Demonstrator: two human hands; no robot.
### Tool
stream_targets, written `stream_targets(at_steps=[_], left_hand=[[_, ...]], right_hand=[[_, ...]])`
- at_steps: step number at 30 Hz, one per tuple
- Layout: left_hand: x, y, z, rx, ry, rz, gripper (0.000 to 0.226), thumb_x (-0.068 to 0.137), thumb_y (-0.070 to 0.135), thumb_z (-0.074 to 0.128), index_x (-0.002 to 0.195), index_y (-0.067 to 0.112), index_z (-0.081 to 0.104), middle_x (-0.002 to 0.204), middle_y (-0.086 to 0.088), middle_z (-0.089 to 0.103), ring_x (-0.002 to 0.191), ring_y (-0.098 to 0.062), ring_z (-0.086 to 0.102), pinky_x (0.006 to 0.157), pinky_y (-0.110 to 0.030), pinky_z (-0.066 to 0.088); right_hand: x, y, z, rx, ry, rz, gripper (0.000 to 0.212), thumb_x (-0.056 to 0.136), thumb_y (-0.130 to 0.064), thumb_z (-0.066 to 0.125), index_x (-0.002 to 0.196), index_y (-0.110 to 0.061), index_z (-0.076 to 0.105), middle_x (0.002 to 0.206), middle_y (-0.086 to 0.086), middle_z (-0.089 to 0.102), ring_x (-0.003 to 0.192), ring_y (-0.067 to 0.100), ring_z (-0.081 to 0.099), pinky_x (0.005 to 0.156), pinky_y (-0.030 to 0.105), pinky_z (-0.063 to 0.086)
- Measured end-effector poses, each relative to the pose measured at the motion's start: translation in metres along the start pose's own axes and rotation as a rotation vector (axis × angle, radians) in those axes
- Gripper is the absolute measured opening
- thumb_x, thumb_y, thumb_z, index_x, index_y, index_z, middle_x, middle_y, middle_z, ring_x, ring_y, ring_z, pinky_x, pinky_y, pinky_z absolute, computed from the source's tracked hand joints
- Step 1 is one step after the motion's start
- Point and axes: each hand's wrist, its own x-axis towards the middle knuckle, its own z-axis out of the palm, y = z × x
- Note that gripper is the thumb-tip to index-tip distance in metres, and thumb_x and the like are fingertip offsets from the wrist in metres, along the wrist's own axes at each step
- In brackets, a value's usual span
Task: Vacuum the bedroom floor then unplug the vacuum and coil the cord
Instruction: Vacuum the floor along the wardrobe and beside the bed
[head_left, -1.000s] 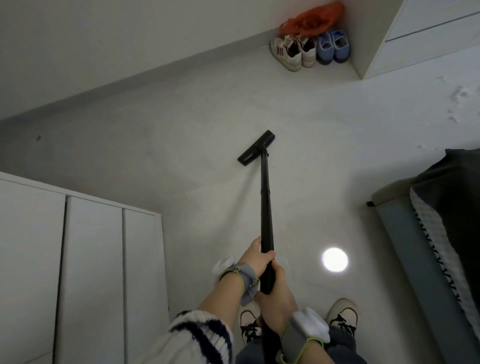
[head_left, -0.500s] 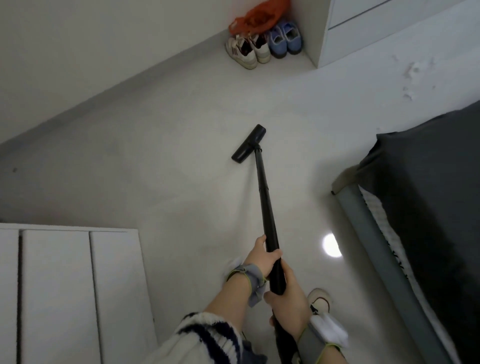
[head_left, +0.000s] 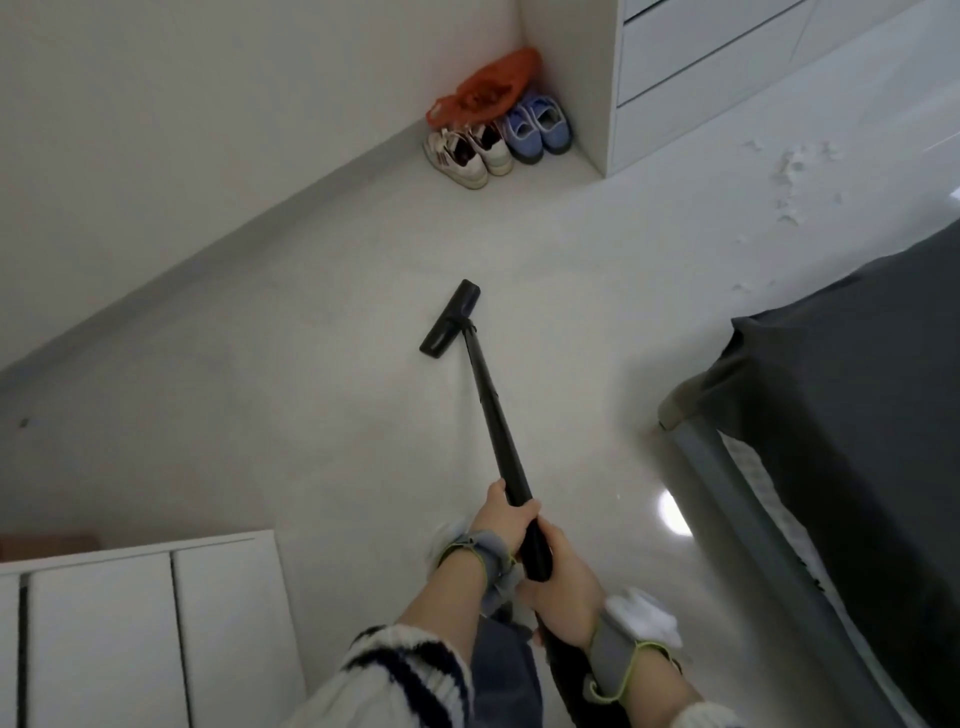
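pale glossy floor (head_left: 260, 441) with a round spot of light (head_left: 672, 512) bouncing off it right by the bed (head_left: 857, 441), which has a dark grey cover. plain white wall (head_left: 208, 130), grey skirting along the bottom. white cabinet (head_left: 130, 623) near left, white drawer unit (head_left: 701, 78) in the far corner, with white sneakers (head_left: 467, 156), blue sneakers (head_left: 535, 127) and an orange bag (head_left: 491, 85) tucked beside it. flaky white patches (head_left: 795, 176) on the floor further right.

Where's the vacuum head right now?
Head view, centre: the vacuum head sits on the floor, wall to its left, bed to its right, short of the shoes in the corner.
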Motion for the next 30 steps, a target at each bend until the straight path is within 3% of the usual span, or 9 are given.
stream_targets(at_steps=[2, 4, 6, 9, 12, 17, 21, 24, 30], left_hand=[[0.013, 0.002, -0.016, -0.036, 0.0, -0.019, 0.065, 0.094, 0.027, 0.053, 0.147, 0.017, 0.018, 0.134, -0.013, 0.051, 0.115, -0.033, 0.056, 0.097, -0.046, 0.049], [0.035, 0.006, -0.038, -0.072, -0.005, -0.029, 0.067, 0.092, 0.028, 0.054, 0.148, 0.019, 0.017, 0.133, -0.013, 0.051, 0.114, -0.033, 0.057, 0.096, -0.049, 0.049], [0.062, 0.015, -0.063, -0.071, -0.002, -0.033, 0.066, 0.093, 0.027, 0.054, 0.148, 0.02, 0.017, 0.132, -0.013, 0.052, 0.113, -0.033, 0.057, 0.096, -0.05, 0.05], [0.092, 0.03, -0.101, -0.05, 0.018, -0.03, 0.064, 0.094, 0.026, 0.053, 0.147, 0.021, 0.018, 0.13, -0.013, 0.052, 0.112, -0.034, 0.057, 0.093, -0.05, 0.051], [0.136, 0.044, -0.151, -0.007, 0.039, -0.022, 0.064, 0.093, 0.028, 0.054, 0.147, 0.021, 0.02, 0.131, -0.014, 0.053, 0.112, -0.034, 0.057, 0.093, -0.049, 0.051], [0.198, 0.078, -0.224, 0.061, 0.074, 0.015, 0.065, 0.092, 0.029, 0.056, 0.147, 0.021, 0.022, 0.133, -0.016, 0.053, 0.115, -0.034, 0.057, 0.098, -0.05, 0.048], [0.228, 0.106, -0.259, 0.108, 0.09, 0.051, 0.067, 0.091, 0.03, 0.057, 0.148, 0.02, 0.022, 0.137, -0.013, 0.051, 0.118, -0.033, 0.055, 0.101, -0.048, 0.046], [0.234, 0.121, -0.263, 0.118, 0.081, 0.059, 0.068, 0.092, 0.029, 0.056, 0.149, 0.019, 0.019, 0.135, -0.013, 0.052, 0.115, -0.032, 0.057, 0.098, -0.047, 0.049], [0.208, 0.121, -0.218, 0.106, 0.013, 0.063, 0.069, 0.093, 0.027, 0.055, 0.149, 0.024, 0.015, 0.137, -0.012, 0.05, 0.114, -0.034, 0.057, 0.096, -0.049, 0.049]], right_hand=[[0.012, -0.013, 0.007, 0.004, 0.008, 0.002, 0.069, 0.087, -0.001, 0.055, 0.145, -0.026, 0.026, 0.114, 0.0, 0.06, 0.067, 0.011, 0.063, 0.047, 0.015, 0.048], [0.036, -0.03, 0.019, -0.016, 0.032, -0.002, 0.07, 0.084, -0.003, 0.056, 0.142, -0.03, 0.028, 0.116, 0.004, 0.059, 0.077, 0.028, 0.066, 0.056, 0.032, 0.056], [0.064, -0.05, 0.03, -0.042, 0.054, -0.008, 0.074, 0.082, -0.002, 0.057, 0.145, -0.027, 0.027, 0.121, 0.005, 0.057, 0.093, 0.026, 0.063, 0.069, 0.028, 0.054], [0.098, -0.082, 0.046, 0.002, 0.044, 0.023, 0.079, 0.083, 0.002, 0.052, 0.149, -0.028, 0.021, 0.118, 0.001, 0.058, 0.075, 0.02, 0.059, 0.05, 0.016, 0.047], [0.145, -0.12, 0.069, 0.044, 0.041, 0.049, 0.077, 0.086, 0.001, 0.05, 0.148, -0.033, 0.018, 0.121, 0.004, 0.058, 0.052, 0.017, 0.053, 0.037, 0.019, 0.044], [0.221, -0.179, 0.099, 0.155, 0.066, 0.029, 0.078, 0.087, 0.004, 0.05, 0.15, -0.03, 0.019, 0.128, 0.002, 0.056, 0.053, 0.017, 0.052, 0.034, 0.022, 0.044], [0.255, -0.215, 0.1, 0.219, 0.033, 0.008, 0.073, 0.088, 0.004, 0.048, 0.148, -0.029, 0.022, 0.104, -0.001, 0.057, 0.054, 0.017, 0.051, 0.033, 0.021, 0.042], [0.263, -0.224, 0.091, 0.278, 0.054, 0.049, 0.073, 0.088, 0.002, 0.047, 0.146, -0.033, 0.023, 0.087, -0.004, 0.055, 0.053, 0.021, 0.051, 0.034, 0.02, 0.041], [0.231, -0.199, 0.07, 0.281, 0.095, 0.098, 0.076, 0.087, 0.001, 0.047, 0.147, -0.037, 0.021, 0.107, 0.003, 0.058, 0.047, 0.022, 0.051, 0.036, 0.022, 0.043]])
